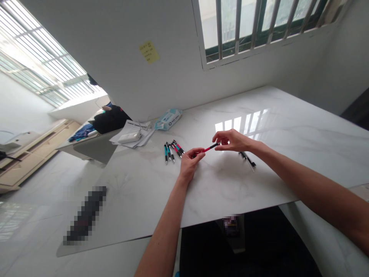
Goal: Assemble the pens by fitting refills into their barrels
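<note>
Centrally, both hands hold 1 slim red-and-black pen (208,147) just above white marble tabletop (259,115). Left hand (190,159) fingers curled, pinching pen's near end; right hand (232,140) fingertips pinching far end. Pen lies roughly level between them. Cluster of teal, red and black pens (172,149) on tabletop, just left of held pen. Dark pens (247,158) behind right wrist. Blue-white wipes pack (168,119) and paper stack (133,135) farther back-left of pen, near wall.
</note>
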The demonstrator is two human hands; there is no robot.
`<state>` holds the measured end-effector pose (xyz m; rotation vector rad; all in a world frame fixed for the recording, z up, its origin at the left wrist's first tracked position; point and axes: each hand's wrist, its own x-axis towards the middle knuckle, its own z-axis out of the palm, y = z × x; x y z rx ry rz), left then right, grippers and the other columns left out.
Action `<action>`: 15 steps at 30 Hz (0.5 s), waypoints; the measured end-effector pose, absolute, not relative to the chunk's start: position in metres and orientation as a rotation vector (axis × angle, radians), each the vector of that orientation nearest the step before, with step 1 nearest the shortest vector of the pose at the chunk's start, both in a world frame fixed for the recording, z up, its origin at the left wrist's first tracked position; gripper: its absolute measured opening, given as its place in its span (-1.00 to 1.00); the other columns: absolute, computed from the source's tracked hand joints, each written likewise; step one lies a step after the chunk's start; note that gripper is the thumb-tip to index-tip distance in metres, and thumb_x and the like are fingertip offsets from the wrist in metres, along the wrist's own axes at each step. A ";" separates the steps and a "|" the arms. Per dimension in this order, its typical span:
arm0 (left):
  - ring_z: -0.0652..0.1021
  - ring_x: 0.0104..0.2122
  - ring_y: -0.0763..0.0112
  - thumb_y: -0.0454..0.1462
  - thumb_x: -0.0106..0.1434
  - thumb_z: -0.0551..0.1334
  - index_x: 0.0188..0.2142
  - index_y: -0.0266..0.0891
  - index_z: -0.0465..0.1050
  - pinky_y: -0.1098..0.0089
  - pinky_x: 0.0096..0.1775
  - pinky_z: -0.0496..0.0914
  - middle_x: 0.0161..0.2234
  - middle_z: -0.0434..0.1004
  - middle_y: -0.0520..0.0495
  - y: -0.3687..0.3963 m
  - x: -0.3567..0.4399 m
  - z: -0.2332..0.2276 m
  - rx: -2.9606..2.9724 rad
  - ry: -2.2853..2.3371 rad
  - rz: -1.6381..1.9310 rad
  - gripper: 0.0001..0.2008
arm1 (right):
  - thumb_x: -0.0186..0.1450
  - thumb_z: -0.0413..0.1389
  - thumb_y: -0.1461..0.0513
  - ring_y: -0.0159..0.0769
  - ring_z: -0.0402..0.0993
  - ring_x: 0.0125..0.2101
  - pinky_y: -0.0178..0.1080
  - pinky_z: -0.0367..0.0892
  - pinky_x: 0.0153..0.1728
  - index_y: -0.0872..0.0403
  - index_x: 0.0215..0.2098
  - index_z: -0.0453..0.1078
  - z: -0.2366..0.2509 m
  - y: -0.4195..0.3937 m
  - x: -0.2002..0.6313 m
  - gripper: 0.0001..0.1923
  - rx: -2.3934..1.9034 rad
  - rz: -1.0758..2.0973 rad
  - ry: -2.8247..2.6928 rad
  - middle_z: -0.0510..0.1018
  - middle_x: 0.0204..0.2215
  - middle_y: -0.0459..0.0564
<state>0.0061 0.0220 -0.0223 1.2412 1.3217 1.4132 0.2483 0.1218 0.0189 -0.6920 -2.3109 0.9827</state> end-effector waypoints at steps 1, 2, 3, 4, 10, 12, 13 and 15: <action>0.48 -0.34 0.42 -0.17 0.06 0.54 -0.25 -0.18 0.73 0.40 -0.23 0.34 -0.30 0.67 -0.06 0.022 0.006 -0.022 1.241 1.324 1.415 -0.75 | 0.27 0.29 -0.01 -0.38 0.34 -0.49 -0.28 0.25 -0.39 0.07 -0.14 0.57 0.019 0.121 0.248 -0.64 -0.685 0.985 -2.307 0.56 -0.46 -0.08; 0.48 -0.34 0.42 -0.17 0.05 0.54 -0.26 -0.18 0.73 0.40 -0.23 0.35 -0.29 0.67 -0.06 0.022 0.006 -0.022 1.238 1.325 1.415 -0.75 | 0.27 0.29 -0.01 -0.39 0.34 -0.49 -0.28 0.25 -0.39 0.07 -0.17 0.56 0.019 0.121 0.248 -0.66 -0.687 0.991 -2.305 0.56 -0.47 -0.08; 0.49 -0.33 0.42 -0.17 0.05 0.54 -0.26 -0.17 0.73 0.40 -0.23 0.35 -0.29 0.68 -0.06 0.022 0.006 -0.022 1.235 1.325 1.416 -0.75 | 0.29 0.27 -0.01 -0.39 0.33 -0.50 -0.28 0.24 -0.40 0.07 -0.21 0.56 0.018 0.121 0.248 -0.68 -0.697 0.994 -2.306 0.55 -0.48 -0.09; 0.49 -0.33 0.41 -0.17 0.05 0.54 -0.26 -0.17 0.73 0.40 -0.22 0.36 -0.28 0.68 -0.07 0.021 0.006 -0.022 1.231 1.325 1.415 -0.76 | 0.29 0.27 -0.02 -0.39 0.33 -0.51 -0.28 0.23 -0.42 0.07 -0.23 0.56 0.018 0.120 0.247 -0.67 -0.707 1.001 -2.308 0.56 -0.49 -0.09; 0.49 -0.33 0.43 -0.18 0.05 0.54 -0.26 -0.17 0.73 0.40 -0.19 0.36 -0.27 0.68 -0.06 0.020 0.006 -0.021 1.206 1.321 1.412 -0.76 | 0.30 0.27 0.00 -0.42 0.26 -0.54 -0.29 0.19 -0.44 0.07 -0.23 0.55 0.016 0.120 0.245 -0.70 -0.710 0.951 -2.318 0.51 -0.53 -0.12; 0.49 -0.33 0.42 -0.18 0.05 0.54 -0.27 -0.18 0.73 0.40 -0.20 0.36 -0.28 0.68 -0.07 0.020 0.007 -0.019 1.200 1.329 1.408 -0.75 | 0.31 0.25 -0.02 -0.42 0.25 -0.55 -0.28 0.17 -0.45 0.07 -0.26 0.56 0.015 0.120 0.244 -0.68 -0.716 0.918 -2.334 0.49 -0.55 -0.13; 0.49 -0.32 0.41 -0.18 0.04 0.54 -0.27 -0.18 0.72 0.39 -0.20 0.36 -0.28 0.68 -0.07 0.020 0.007 -0.018 1.202 1.334 1.407 -0.75 | 0.31 0.26 -0.02 -0.41 0.27 -0.54 -0.29 0.18 -0.44 0.06 -0.22 0.56 0.015 0.120 0.244 -0.68 -0.708 0.919 -2.339 0.51 -0.53 -0.12; 0.49 -0.31 0.40 -0.18 0.03 0.54 -0.27 -0.19 0.72 0.40 -0.20 0.35 -0.28 0.67 -0.07 0.019 0.007 -0.017 1.208 1.340 1.409 -0.75 | 0.29 0.28 0.00 -0.40 0.32 -0.52 -0.29 0.22 -0.41 0.05 -0.16 0.55 0.014 0.119 0.243 -0.68 -0.693 0.919 -2.336 0.54 -0.49 -0.11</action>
